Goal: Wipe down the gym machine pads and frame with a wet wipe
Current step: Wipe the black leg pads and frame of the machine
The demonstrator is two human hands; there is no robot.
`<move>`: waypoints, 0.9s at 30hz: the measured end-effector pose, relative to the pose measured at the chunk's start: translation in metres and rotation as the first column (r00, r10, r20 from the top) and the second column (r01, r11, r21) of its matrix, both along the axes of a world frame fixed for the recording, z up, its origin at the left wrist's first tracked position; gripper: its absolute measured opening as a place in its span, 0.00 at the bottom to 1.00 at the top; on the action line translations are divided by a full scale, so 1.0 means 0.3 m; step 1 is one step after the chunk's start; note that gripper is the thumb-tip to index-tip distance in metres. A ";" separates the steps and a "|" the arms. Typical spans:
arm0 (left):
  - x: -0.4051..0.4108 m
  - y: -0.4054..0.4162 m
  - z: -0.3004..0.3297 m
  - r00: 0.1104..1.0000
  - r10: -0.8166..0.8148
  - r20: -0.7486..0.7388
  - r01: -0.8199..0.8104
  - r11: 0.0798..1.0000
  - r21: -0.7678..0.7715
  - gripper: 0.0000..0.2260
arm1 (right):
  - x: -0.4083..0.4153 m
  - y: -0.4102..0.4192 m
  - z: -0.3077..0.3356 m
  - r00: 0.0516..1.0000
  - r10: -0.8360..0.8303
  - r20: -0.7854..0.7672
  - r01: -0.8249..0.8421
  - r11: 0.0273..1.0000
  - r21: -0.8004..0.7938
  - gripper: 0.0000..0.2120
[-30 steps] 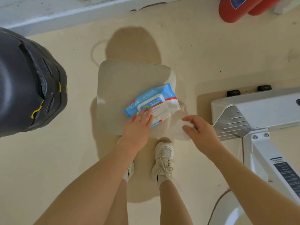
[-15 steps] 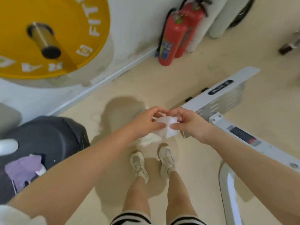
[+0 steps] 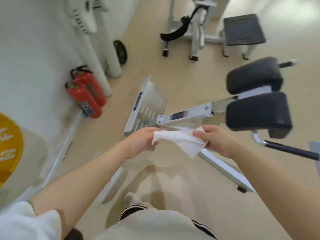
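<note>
far left: a yellow weight plate (image 3: 8, 146) at the frame edge, and two red fire extinguishers (image 3: 86, 94) lying against the wall. neither is in my way.

centre: my left hand (image 3: 141, 142) pinches one end of the wet wipe (image 3: 178, 142), fingers curled onto it. my right hand (image 3: 216, 140) grips the other end, thumb on top. the wipe is stretched between them in the air, one corner hanging down. i judge i hold it this way to open it flat, so more of its surface can meet the machine.

below and beyond the wipe: the slotted foot plate (image 3: 149, 104) and the white frame bar (image 3: 188, 114), not touched.

right: the two black pads (image 3: 256, 97), side by side, well apart from the wipe. wiping appears not yet begun; the pads are the nearest soft surface to start on.
</note>
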State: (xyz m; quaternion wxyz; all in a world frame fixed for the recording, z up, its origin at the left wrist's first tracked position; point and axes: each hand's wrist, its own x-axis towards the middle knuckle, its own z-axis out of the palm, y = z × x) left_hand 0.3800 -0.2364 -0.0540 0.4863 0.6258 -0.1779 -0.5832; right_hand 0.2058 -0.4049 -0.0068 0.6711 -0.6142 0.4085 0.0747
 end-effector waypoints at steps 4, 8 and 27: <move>-0.308 -0.202 0.006 0.997 -0.010 -0.076 0.006 0.999 -0.053 0.13 | -0.369 -0.103 0.002 0.926 -0.365 0.093 0.359 0.930 0.071 0.06; -0.703 -0.406 -0.009 0.997 -0.001 -0.075 0.000 1.000 -0.020 0.12 | -0.697 -0.190 -0.030 0.784 -0.608 0.127 0.621 0.770 -0.148 0.06; -1.113 -1.349 0.039 0.702 -0.146 0.697 0.163 0.986 0.042 0.05 | -1.145 -1.081 -0.064 0.755 -0.652 0.070 0.607 0.655 -0.451 0.10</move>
